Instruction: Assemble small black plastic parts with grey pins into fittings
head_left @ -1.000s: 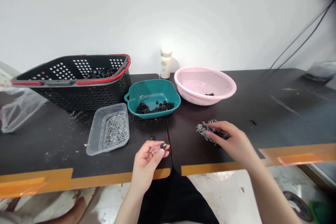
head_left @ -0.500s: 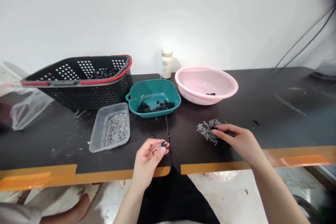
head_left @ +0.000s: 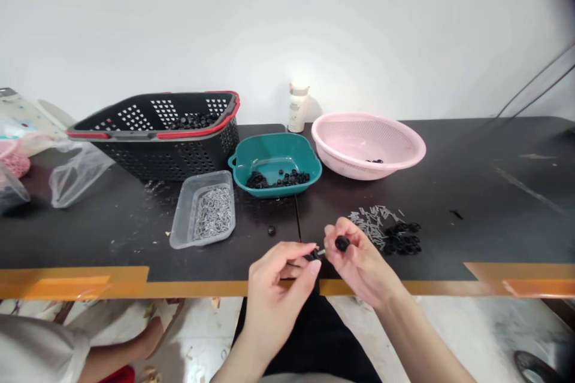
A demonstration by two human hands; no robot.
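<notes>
Between the thumb and fingers of my left hand [head_left: 281, 284] is a small black plastic knob [head_left: 312, 255]. My right hand [head_left: 362, 266] is close beside it, fingers curled round another round black knob [head_left: 342, 243]. A short metal pin [head_left: 321, 252] bridges the gap between the black knob on the left and my right fingertips; how far it sits in the knob is hidden. To the right lie a pile of loose metal pins [head_left: 371, 221] and a cluster of black knobs [head_left: 404, 240]. One single black knob [head_left: 271, 230] rests left of the table seam.
A clear tub [head_left: 179, 221] holds many metal pins. Behind it stand a black basket [head_left: 179, 158] with red handles, a teal basin [head_left: 278, 192] with black pieces, a pink colander [head_left: 368, 170] and a cream bottle [head_left: 297, 109]. Another person's arm [head_left: 121, 356] shows lower left.
My right hand has come from the pin pile leftward to my left hand, bringing a black knob and apparently the pin. The view has shifted slightly, so the table appears further right.
</notes>
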